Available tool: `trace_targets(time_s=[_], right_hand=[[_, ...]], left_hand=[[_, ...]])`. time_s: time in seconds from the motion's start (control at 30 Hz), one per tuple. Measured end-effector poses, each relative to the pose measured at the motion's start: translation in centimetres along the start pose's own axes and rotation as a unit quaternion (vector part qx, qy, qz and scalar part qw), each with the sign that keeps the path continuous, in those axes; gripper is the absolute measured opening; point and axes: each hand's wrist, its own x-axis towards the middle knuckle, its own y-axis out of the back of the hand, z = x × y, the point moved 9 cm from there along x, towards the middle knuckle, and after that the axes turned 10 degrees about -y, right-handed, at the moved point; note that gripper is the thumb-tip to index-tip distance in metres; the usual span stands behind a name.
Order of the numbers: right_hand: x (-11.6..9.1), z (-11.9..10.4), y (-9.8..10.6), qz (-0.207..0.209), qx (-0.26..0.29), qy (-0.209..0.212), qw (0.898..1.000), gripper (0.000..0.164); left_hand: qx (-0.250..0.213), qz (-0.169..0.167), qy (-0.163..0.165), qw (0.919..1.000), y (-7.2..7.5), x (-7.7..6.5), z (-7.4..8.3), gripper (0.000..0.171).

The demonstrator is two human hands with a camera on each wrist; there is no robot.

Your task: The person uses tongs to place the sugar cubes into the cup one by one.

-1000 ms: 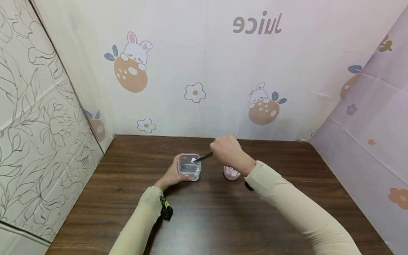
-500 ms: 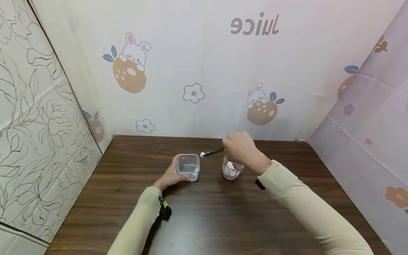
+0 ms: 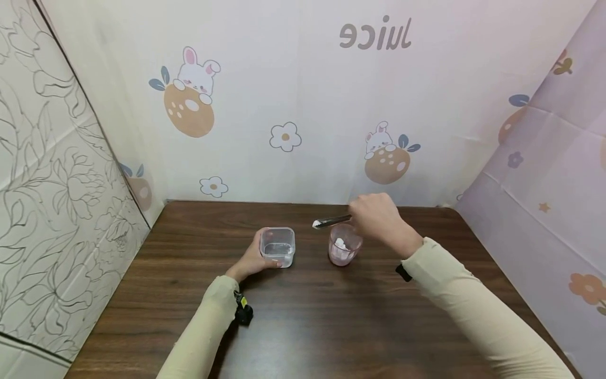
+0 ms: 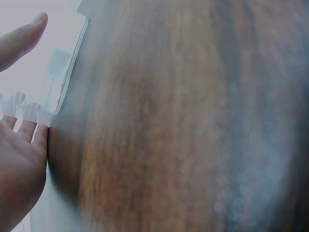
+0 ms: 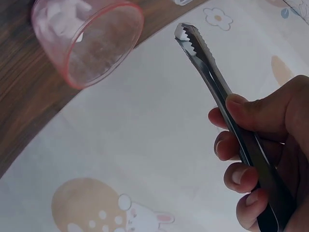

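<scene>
My left hand (image 3: 251, 259) grips a clear square plastic container (image 3: 277, 247) standing on the table, thumb on its near side and fingers at its left. In the left wrist view the container (image 4: 63, 63) shows partly, washed out by glare. My right hand (image 3: 379, 218) holds metal tongs (image 3: 333, 220) with serrated tips, pointing left. A small white piece (image 5: 181, 33) sits between the tips, which look pressed together. The tongs are just above and behind a pinkish transparent cup (image 3: 342, 255). Several white pieces (image 3: 340, 244) lie inside this cup.
The dark wood table (image 3: 307, 316) runs back to a wall sheet (image 3: 322, 95) printed with rabbits and flowers. A floral panel (image 3: 80, 173) stands at the left and another printed sheet (image 3: 558, 173) at the right.
My right hand has carried the tongs and the white piece rightward, from over the container to above the cup's far side. The left hand keeps its hold on the container.
</scene>
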Motion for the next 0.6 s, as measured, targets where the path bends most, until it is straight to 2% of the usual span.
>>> trace_targets(time_s=[0.23,0.6], right_hand=[[-0.8,1.9,0.1,-0.002,0.006,-0.013,1.000,0.031],[-2.4,4.2,-0.9,-0.021,0.005,-0.029,0.999,0.027]], left_hand=[[-0.004,0.005,-0.005,1.0000,0.0,0.0,0.2,0.099],[0.008,-0.003,0.007,0.9999,-0.1,-0.1,0.2,0.099]])
